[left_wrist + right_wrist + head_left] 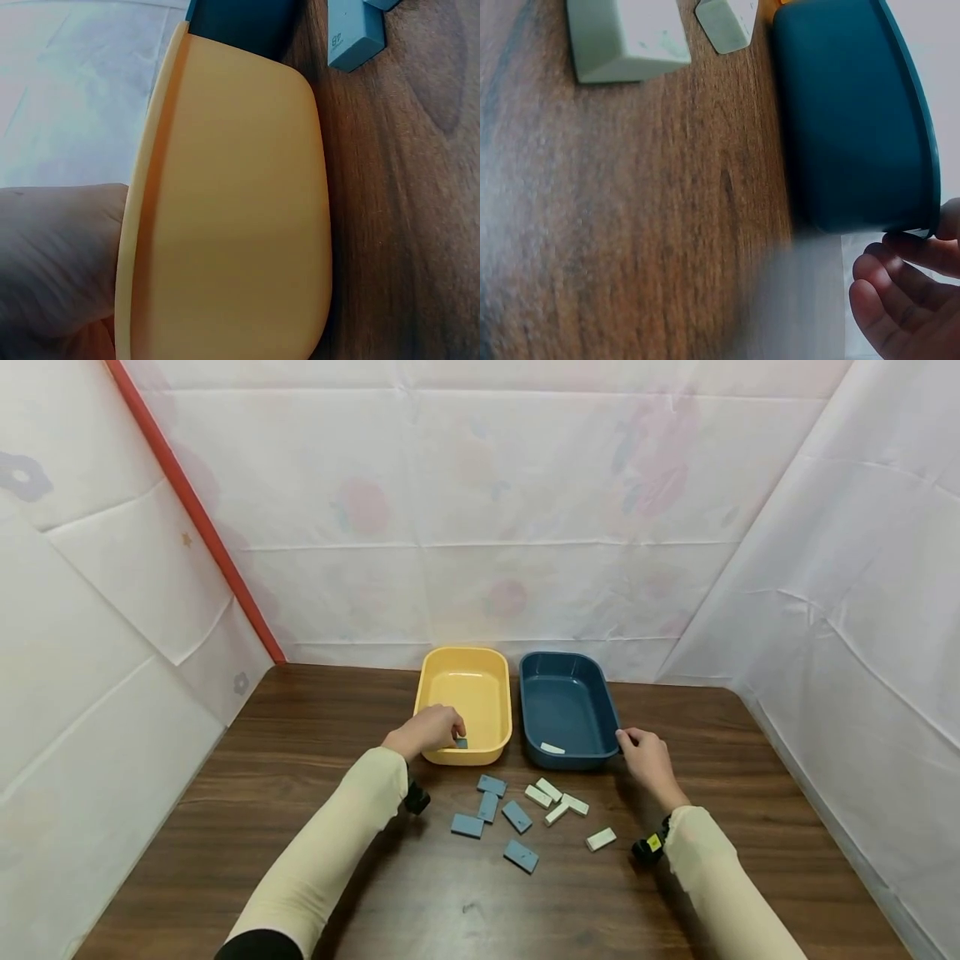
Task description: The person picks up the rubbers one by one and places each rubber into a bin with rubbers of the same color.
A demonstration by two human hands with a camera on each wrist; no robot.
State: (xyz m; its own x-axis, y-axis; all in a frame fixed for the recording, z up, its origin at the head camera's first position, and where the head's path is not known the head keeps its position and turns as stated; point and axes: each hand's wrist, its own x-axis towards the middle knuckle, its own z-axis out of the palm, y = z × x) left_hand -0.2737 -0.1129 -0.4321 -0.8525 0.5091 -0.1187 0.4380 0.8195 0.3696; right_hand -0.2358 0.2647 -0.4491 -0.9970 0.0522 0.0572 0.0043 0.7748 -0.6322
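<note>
My left hand (433, 729) reaches over the near left side of the yellow tray (425, 693), fingers bent down inside and holding a small grey-blue eraser (462, 743). In the left wrist view, the tray's wall hides the fingertips. With thumb and fingertips, my right hand (649, 762) pinches the near right rim of the dark blue tray (564, 697); the other fingers hang loosely curled in the right wrist view. One white eraser (552, 748) lies in the dark blue tray. Several grey-blue erasers (517, 817) and white erasers (537, 796) lie in front of the trays.
Both trays stand side by side at the back of the brown wooden table (337, 710). White patterned cloth (480, 510) hangs behind and along both sides. A lone white eraser (601, 839) lies right of the others, close to the right wrist.
</note>
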